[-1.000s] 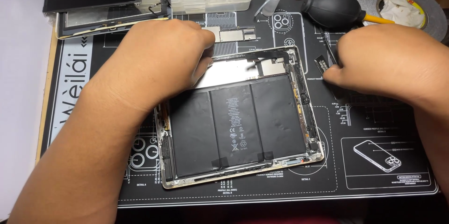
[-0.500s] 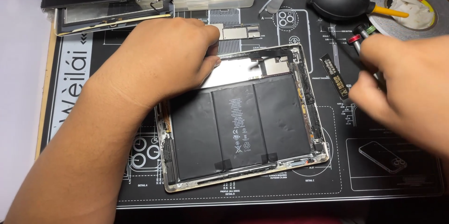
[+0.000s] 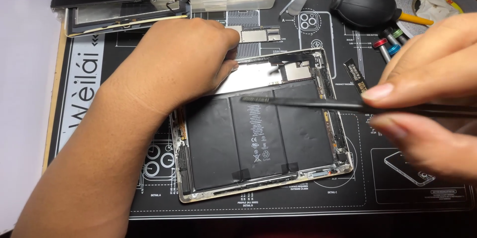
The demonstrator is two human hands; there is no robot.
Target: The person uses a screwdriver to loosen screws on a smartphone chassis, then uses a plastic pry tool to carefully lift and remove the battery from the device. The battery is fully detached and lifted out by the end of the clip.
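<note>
Now right hand (image 3: pixel 427 94) pinching tweezers (image 3: pixel 308 101), over tablet (image 3: pixel 258 138)

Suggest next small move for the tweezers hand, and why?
Probably lower the tweezers tip toward the upper bay of the opened tablet. The right hand holds them level above the black battery, tip not visibly touching anything, while the left hand presses on the tablet's top-left corner.

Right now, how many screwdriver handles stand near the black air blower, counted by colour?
Red screwdriver handle: 1
Green screwdriver handle: 1
Blue screwdriver handle: 1
Total: 3, beside the black air blower.
</note>
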